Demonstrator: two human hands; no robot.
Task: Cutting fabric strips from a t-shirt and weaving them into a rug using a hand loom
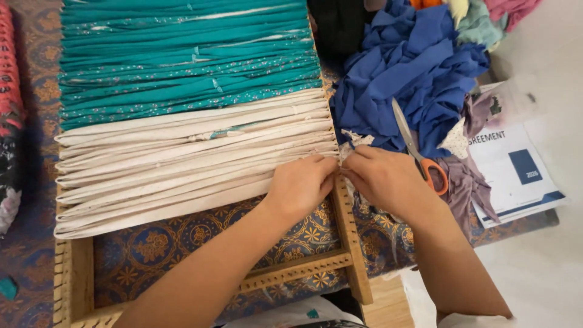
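Note:
A wooden loom frame (pixel 350 234) lies on a patterned blue-and-gold cloth (pixel 152 249). Teal fabric strips (pixel 182 54) are stretched across its far half and cream fabric strips (pixel 182 164) across the middle. My left hand (pixel 300 185) pinches the end of a cream strip at the frame's right rail. My right hand (pixel 385 179) meets it from the right, fingers closed on the same strip end, where a frayed white scrap (pixel 355 141) sticks up.
Orange-handled scissors (pixel 416 149) lie just beyond my right hand on a heap of blue fabric strips (pixel 413 67). Purple cloth (pixel 464 179) and printed papers (pixel 516 173) sit at right. More coloured scraps (pixel 486 15) are at top right, a red knitted piece (pixel 7 91) at left.

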